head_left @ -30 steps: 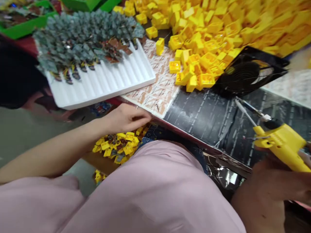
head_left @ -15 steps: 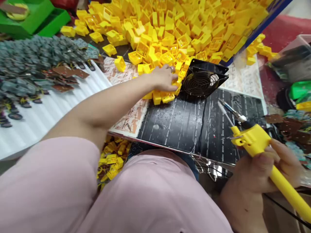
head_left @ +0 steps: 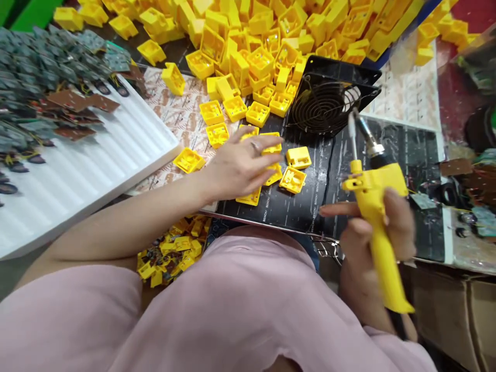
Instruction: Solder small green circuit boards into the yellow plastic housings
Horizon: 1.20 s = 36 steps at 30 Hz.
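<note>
My left hand [head_left: 240, 168] lies with fingers spread over several small yellow plastic cases [head_left: 248, 196] on the black mat [head_left: 282, 209]. Its fingers hide parts of the cases beneath. Two more cases, one of them a yellow box [head_left: 298, 157], rest just right of the fingertips. My right hand [head_left: 362, 243] is wrapped around the handle of a yellow soldering gun [head_left: 382, 222], its index finger pointing left. The gun's metal tip and thin feed tube point up, close to the black fan [head_left: 323, 106].
A large heap of yellow cases [head_left: 240, 31] covers the back of the bench. Circuit boards with wires [head_left: 58, 88] are piled on a white ribbed foam sheet [head_left: 127, 137] at left. More boards [head_left: 480, 186] lie at right. Below the bench edge is a pile of yellow parts [head_left: 178, 253].
My left hand has come back from the heap toward me, and several cases now lie spread on the mat. The soldering gun has swung left and more upright in my right hand.
</note>
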Tool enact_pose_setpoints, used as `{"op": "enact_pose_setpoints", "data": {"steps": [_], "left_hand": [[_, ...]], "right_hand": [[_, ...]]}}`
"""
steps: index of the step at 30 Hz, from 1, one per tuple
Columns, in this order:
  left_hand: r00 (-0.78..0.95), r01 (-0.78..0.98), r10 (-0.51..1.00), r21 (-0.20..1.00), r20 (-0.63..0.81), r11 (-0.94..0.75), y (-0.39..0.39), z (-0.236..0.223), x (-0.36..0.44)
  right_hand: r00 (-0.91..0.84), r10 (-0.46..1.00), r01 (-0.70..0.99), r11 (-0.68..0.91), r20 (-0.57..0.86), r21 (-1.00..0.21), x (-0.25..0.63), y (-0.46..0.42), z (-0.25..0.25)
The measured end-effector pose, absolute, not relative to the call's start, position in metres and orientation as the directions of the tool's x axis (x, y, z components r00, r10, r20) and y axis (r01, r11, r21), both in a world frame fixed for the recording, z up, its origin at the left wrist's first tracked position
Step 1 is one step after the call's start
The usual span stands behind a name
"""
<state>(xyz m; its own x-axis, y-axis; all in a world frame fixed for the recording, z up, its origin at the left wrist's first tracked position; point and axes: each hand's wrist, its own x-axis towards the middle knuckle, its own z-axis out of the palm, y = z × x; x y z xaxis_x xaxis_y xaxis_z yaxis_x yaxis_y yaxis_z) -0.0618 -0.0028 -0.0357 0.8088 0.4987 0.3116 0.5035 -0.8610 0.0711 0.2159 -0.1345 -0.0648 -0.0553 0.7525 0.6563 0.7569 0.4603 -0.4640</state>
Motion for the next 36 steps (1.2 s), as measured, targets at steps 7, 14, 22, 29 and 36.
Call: {"op": "enact_pose_setpoints", "data": {"steps": [7,14,22,29,36], "left_hand": [[0.688,0.681,0.616,-0.049,0.384,-0.731,-0.063,-0.051,-0.095],[0.696,0.700,0.655,-0.076,0.293,-0.710,-0.073,-0.056,-0.074],[0.793,0.509,0.534,0.163,0.294,-0.846,-0.081,-0.058,-0.080],[0.703,0.600,0.619,0.175,0.350,-0.781,-0.085,-0.058,-0.083],[0.584,0.771,0.752,0.081,0.307,-0.632,-0.038,-0.034,-0.054]], "right_hand": [[-0.311,0.722,0.800,0.550,0.618,-0.240,0.209,-0.095,-0.076],[-0.338,0.723,0.856,0.503,0.602,-0.123,0.199,-0.093,-0.091],[-0.410,0.735,0.633,0.655,0.540,-0.412,0.214,-0.120,-0.091],[-0.422,0.702,0.667,0.669,0.573,-0.328,0.212,-0.118,-0.082],[-0.550,0.732,0.754,0.642,0.403,-0.138,0.227,-0.044,-0.061]]}}
